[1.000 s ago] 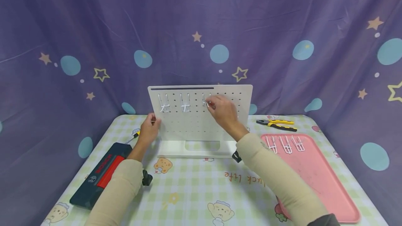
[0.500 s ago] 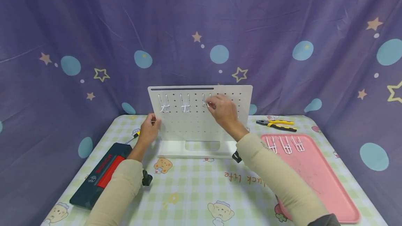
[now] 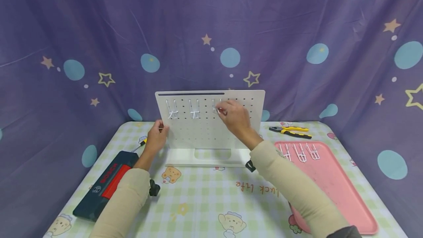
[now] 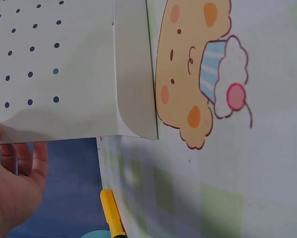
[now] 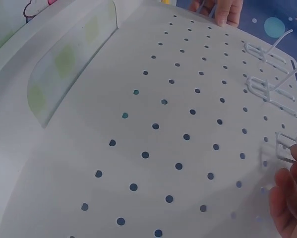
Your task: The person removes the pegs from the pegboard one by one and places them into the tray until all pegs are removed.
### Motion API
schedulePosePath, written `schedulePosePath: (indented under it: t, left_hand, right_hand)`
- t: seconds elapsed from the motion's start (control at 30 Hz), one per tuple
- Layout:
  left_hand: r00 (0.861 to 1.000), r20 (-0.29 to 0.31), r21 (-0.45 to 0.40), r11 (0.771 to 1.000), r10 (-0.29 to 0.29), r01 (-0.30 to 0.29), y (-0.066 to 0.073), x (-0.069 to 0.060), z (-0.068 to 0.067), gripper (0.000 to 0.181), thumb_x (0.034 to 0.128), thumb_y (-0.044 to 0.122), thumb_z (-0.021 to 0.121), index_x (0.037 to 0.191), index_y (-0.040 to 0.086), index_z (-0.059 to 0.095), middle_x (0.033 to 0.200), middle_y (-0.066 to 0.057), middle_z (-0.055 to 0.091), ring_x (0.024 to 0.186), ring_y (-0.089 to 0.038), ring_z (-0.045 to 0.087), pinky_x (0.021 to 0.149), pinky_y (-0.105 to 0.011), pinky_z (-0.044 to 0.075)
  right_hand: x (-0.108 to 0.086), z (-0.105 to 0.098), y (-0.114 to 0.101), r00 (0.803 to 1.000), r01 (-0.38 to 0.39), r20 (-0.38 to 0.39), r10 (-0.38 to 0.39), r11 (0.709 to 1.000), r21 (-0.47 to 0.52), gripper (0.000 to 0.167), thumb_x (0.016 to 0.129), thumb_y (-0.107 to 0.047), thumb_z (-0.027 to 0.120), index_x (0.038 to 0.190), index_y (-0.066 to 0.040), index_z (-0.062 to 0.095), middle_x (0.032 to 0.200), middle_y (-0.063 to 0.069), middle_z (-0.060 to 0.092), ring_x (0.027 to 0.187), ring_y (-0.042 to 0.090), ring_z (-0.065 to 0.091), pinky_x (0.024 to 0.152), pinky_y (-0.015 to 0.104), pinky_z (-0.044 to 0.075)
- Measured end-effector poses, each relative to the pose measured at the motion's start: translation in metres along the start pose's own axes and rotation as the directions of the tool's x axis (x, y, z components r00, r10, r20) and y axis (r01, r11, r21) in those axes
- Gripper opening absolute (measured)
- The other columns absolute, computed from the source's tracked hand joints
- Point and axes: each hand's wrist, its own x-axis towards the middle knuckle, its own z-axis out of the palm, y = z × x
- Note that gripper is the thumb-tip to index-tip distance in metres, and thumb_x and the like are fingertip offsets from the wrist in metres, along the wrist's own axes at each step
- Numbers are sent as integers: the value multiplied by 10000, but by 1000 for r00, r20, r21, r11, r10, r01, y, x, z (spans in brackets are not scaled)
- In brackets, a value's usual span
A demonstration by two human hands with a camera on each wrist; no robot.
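A white pegboard stands upright on its base, with two white wire hooks hanging in its upper left part. My left hand grips the board's left edge, thumb on the front and fingers behind, as the left wrist view shows. With my right hand I pinch a third wire hook against the board's upper holes, right of the other two. My fingers cover part of that hook, so how its ends sit in the holes cannot be told.
A pink tray with three wire hooks lies at the right. Behind it are yellow-black pliers. At the left sit a dark Bosch case and a screwdriver. A patterned curtain hangs behind.
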Motion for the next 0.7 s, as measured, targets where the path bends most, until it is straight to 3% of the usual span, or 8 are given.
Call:
schedulePosePath:
  t: [0.17, 0.33, 0.57, 0.7]
  left_hand:
    - [1000, -6, 5, 1000, 4, -4, -1, 0, 0, 357, 1078, 301, 401, 1349, 75, 458, 1354, -187, 551, 1266, -354, 524, 1077, -532, 475]
    - [1000, 1, -3, 1000, -9, 9, 0, -1, 1, 362, 1073, 310, 402, 1353, 86, 456, 1362, -178, 548, 1262, -346, 522, 1080, -527, 478]
    - [1000, 7, -6, 1000, -11, 11, 0, -1, -1, 367, 1073, 309, 397, 1350, 74, 455, 1364, -185, 545, 1258, -348, 519, 1079, -526, 475]
    - [1000, 10, -10, 1000, -11, 11, 1, -1, -1, 359, 1074, 304, 399, 1344, 76, 459, 1361, -186, 548, 1256, -351, 521, 1068, -526, 479]
  right_hand:
    - [-4, -9, 0, 1000, 1, 21, -1, 1000, 16, 141, 890, -175, 757, 1028, -182, 781, 1026, 18, 765, 830, 183, 724, 642, 323, 578]
    - [-11, -21, 6, 997, -35, 67, 33, 999, 27, 144, 889, -175, 758, 1031, -186, 787, 961, -11, 748, 799, 159, 721, 672, 323, 576]
    - [-24, -37, 23, 985, -123, 130, 114, 990, 63, 114, 891, -195, 762, 1001, -198, 790, 954, -11, 737, 787, 165, 714, 681, 342, 570]
    - [-31, -45, 35, 987, -123, 118, 113, 989, 80, 116, 875, -181, 779, 989, -182, 795, 937, 5, 747, 757, 178, 710, 667, 356, 571]
